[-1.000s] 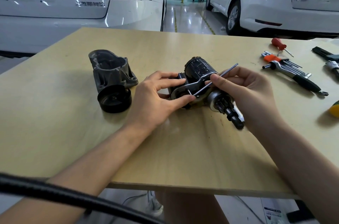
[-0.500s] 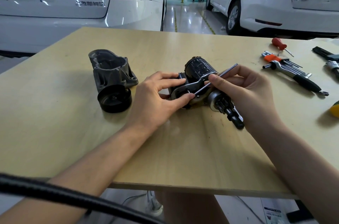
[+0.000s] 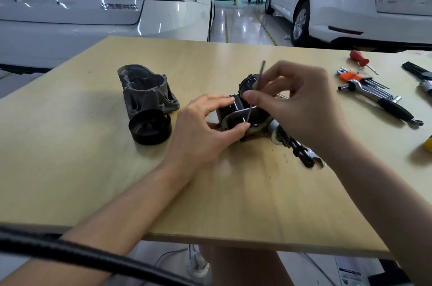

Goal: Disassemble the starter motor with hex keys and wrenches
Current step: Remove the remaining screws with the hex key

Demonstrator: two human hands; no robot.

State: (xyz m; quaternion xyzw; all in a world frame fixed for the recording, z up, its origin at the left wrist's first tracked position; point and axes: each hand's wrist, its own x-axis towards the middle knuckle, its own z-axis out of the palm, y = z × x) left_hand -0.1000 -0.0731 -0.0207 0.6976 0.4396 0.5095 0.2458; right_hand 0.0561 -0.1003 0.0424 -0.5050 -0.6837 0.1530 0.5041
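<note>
The starter motor (image 3: 236, 113) lies mid-table, with its pinion shaft (image 3: 297, 147) pointing toward the front right. My left hand (image 3: 205, 126) grips the motor's near end, thumb on the metal end plate. My right hand (image 3: 297, 103) pinches a thin hex key (image 3: 260, 75) that stands nearly upright, its lower end at the plate near my left thumb. A grey cast housing (image 3: 145, 90) and a black round cap (image 3: 149, 126) sit to the left of the motor.
On the wooden table (image 3: 93, 168) at the right lie a red-handled screwdriver (image 3: 360, 58), an orange-holder hex key set (image 3: 364, 83), a ratchet wrench (image 3: 383, 103) and a yellow item (image 3: 429, 143). White cars stand behind. A black hose (image 3: 81, 255) crosses the lower left.
My right hand has swung the hex key from a low slant toward the right up to nearly vertical. My left hand still grips the motor.
</note>
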